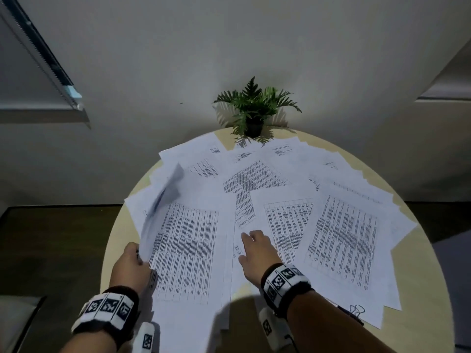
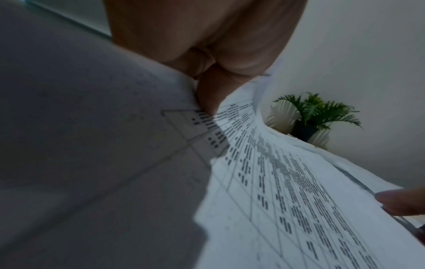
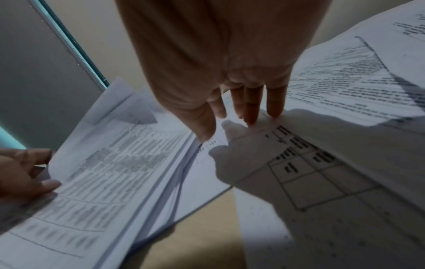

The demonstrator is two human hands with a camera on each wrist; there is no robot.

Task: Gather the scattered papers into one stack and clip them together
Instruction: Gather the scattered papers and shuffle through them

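**Left hand lifts a sheet, right hand flat on the spread**

We're looking down on a round table [image 1: 418,253] and it is covered: printed papers [image 1: 341,240] fanned out across nearly the whole top, overlapping at every angle, most of them carrying dense tables of text. None of it is stacked yet.

Over on our left, the left hand [image 1: 132,266] has a sheet [image 1: 163,207] pinched at its near edge, thumb on top and fingers curled beneath. That sheet rises off the pile, curling up and blurred. From the left wrist view we see the thumb [image 2: 211,94] pressed down onto the printed page where it bends away.

The right hand [image 1: 257,248] lies near the middle of the table, fingers straight and slightly spread, tips touching the paper. The right wrist view confirms it: fingertips [image 3: 251,116] resting on a sheet, nothing gripped.

Down at the near right edge, just beside the right forearm, a binder clip [image 1: 356,312] sits on a sheet, partly hidden by the arm.

At the far rim stands a small potted plant [image 1: 254,110] in a dark pot, against the pale wall [image 1: 229,47].
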